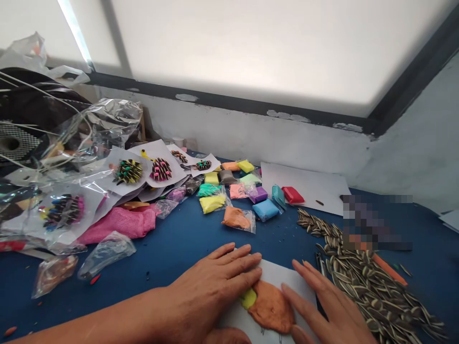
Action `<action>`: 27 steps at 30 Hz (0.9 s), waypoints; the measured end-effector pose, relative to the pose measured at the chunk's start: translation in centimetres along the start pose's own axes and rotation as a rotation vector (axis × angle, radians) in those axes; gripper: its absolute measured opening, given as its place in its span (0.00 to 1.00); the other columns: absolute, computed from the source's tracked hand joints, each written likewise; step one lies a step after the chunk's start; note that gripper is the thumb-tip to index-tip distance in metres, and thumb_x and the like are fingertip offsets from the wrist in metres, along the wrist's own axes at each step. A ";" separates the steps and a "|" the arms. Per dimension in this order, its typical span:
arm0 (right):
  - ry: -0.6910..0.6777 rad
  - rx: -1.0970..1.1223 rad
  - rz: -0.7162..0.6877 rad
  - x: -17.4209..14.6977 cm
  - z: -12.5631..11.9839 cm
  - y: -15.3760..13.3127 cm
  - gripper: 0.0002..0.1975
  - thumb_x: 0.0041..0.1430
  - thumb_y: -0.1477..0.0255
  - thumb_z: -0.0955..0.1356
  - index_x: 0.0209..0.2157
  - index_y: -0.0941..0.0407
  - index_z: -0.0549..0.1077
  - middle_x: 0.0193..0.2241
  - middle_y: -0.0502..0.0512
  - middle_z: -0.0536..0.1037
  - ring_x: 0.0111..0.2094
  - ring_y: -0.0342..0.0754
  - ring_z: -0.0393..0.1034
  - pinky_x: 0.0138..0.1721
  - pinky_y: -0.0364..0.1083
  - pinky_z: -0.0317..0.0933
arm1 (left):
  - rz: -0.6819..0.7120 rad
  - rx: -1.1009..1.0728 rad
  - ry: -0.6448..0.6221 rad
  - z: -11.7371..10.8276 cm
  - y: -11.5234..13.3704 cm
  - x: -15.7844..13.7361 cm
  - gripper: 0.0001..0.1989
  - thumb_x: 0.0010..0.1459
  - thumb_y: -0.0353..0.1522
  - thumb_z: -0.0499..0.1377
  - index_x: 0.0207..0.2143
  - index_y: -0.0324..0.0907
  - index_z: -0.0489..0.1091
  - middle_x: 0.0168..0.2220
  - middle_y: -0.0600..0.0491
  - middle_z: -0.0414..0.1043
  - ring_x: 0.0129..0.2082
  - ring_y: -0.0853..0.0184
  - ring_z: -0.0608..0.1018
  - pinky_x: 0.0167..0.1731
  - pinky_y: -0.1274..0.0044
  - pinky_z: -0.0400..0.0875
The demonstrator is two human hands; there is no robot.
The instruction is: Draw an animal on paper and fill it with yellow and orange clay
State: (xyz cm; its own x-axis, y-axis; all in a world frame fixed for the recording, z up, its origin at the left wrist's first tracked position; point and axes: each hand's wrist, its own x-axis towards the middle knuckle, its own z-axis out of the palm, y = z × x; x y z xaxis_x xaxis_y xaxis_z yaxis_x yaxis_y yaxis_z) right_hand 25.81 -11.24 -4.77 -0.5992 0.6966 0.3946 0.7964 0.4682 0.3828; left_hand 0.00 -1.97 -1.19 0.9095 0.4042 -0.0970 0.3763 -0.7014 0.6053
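A flattened patch of orange modelling clay (273, 308) lies on a white sheet of paper (278, 271) in front of me. A smaller piece of yellow-green clay (248, 299) adjoins its left edge. My left hand (215, 282) rests over the paper's left side, fingers stretched out, the fingertips at the yellow-green clay and partly covering it. On the other side, my right hand (328, 306) has its fingers spread along the orange clay's right edge. Neither hand grips anything. Some drawn lines show below the clay.
Striped sunflower seeds (376, 291) are heaped at the right. Packets of coloured clay (266, 209) lie behind the paper. Seed-studded clay pictures (129, 171), a pink cloth (124, 223) and plastic bags (107, 253) crowd the left. Another white sheet (308, 184) lies by the wall.
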 end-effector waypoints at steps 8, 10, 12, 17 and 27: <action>0.039 -0.101 -0.112 0.1 0.2 0.0 0.18 0.59 0.56 0.65 0.41 0.52 0.79 0.46 0.69 0.80 0.44 0.59 0.78 0.32 0.51 0.74 | 0.002 0.037 -0.024 -0.1 0.1 -0.1 0.39 0.61 0.50 0.54 0.67 0.40 0.49 0.68 0.48 0.40 0.69 0.55 0.46 0.66 0.60 0.42; 0.044 -0.134 -0.118 0.1 0.4 -0.1 0.19 0.58 0.55 0.65 0.40 0.52 0.79 0.45 0.68 0.80 0.43 0.58 0.78 0.32 0.50 0.74 | 0.010 0.048 -0.007 -0.1 0.2 0.0 0.39 0.61 0.50 0.54 0.67 0.40 0.49 0.68 0.49 0.42 0.69 0.56 0.47 0.66 0.60 0.42; 0.037 -0.162 -0.091 0.1 0.5 -0.1 0.21 0.59 0.55 0.64 0.42 0.54 0.79 0.46 0.69 0.80 0.44 0.59 0.78 0.33 0.50 0.74 | 0.015 0.051 0.008 -0.2 0.3 0.0 0.39 0.61 0.50 0.54 0.67 0.40 0.50 0.68 0.48 0.43 0.68 0.56 0.48 0.66 0.61 0.42; 0.032 -0.169 -0.092 0.5 0.7 -0.5 0.23 0.60 0.53 0.63 0.45 0.52 0.79 0.45 0.67 0.80 0.43 0.58 0.78 0.33 0.49 0.73 | 0.027 0.037 0.031 0.0 0.3 -0.1 0.38 0.61 0.51 0.54 0.67 0.41 0.50 0.67 0.47 0.45 0.68 0.54 0.50 0.66 0.59 0.44; 0.093 -0.130 -0.017 0.7 1.0 -1.1 0.27 0.58 0.48 0.63 0.48 0.51 0.77 0.47 0.63 0.80 0.46 0.56 0.77 0.37 0.48 0.72 | 0.070 0.033 0.118 0.7 -0.2 -0.6 0.39 0.60 0.51 0.56 0.67 0.46 0.49 0.67 0.49 0.46 0.67 0.54 0.52 0.65 0.61 0.47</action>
State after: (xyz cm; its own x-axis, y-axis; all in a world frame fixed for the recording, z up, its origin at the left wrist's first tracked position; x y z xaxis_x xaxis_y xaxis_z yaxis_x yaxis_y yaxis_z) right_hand 24.60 -10.73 -5.71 -0.6223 0.6331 0.4604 0.7724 0.4011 0.4924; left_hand -0.47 -2.46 -1.77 0.9074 0.4184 0.0389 0.3202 -0.7486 0.5805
